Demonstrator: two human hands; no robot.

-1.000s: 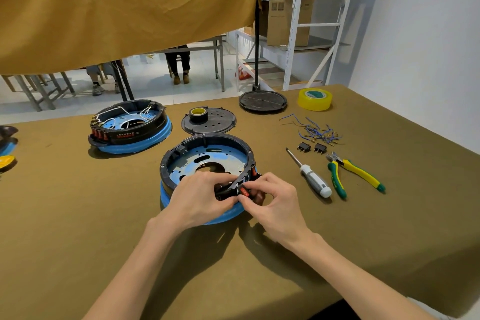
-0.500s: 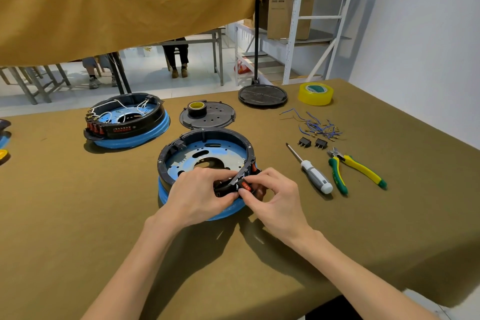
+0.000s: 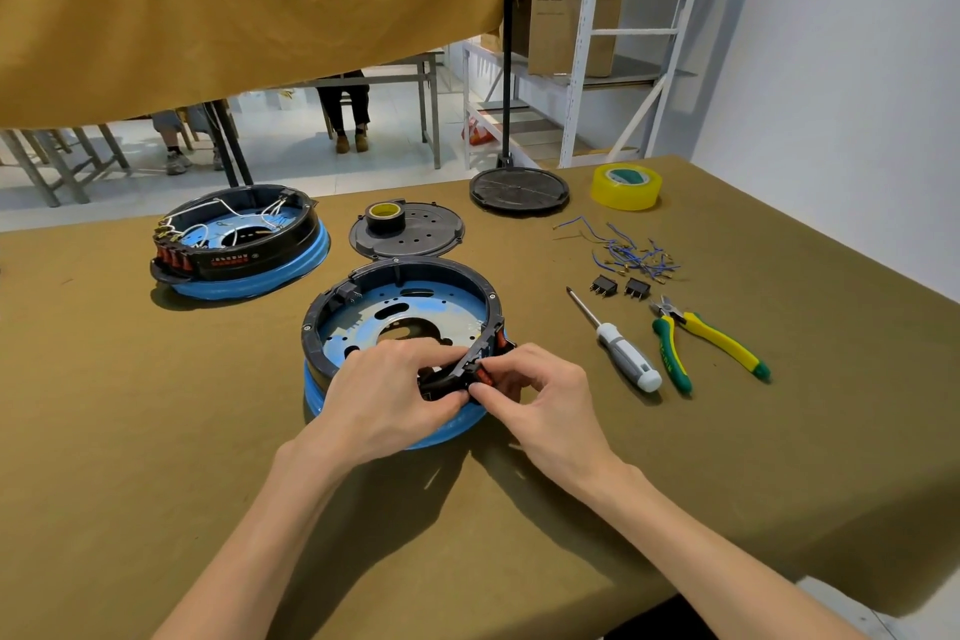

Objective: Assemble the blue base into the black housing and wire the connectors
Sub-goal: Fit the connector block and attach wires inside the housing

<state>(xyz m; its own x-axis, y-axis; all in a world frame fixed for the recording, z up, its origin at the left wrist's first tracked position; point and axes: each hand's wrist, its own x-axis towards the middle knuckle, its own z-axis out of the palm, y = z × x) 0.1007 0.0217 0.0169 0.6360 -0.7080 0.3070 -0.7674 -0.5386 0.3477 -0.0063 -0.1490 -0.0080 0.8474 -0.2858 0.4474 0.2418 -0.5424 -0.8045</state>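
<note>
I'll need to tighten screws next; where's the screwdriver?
In the head view, the screwdriver lies on the table right of the right hand, just left of the pliers.

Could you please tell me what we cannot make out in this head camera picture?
- Head view: the red switch, mostly covered by the fingers of the left hand and right hand.
- Near side of the black housing, hidden by both hands.
- Wire ends, too small.
- Seated people, cut off by the hanging cloth.

Both forearms reach fwd, converging. Left hand [image 3: 384, 395] fingers curled, gripping; right hand [image 3: 545, 400] beside it, thumb + index pinching, fingertips nearly touching.
</note>
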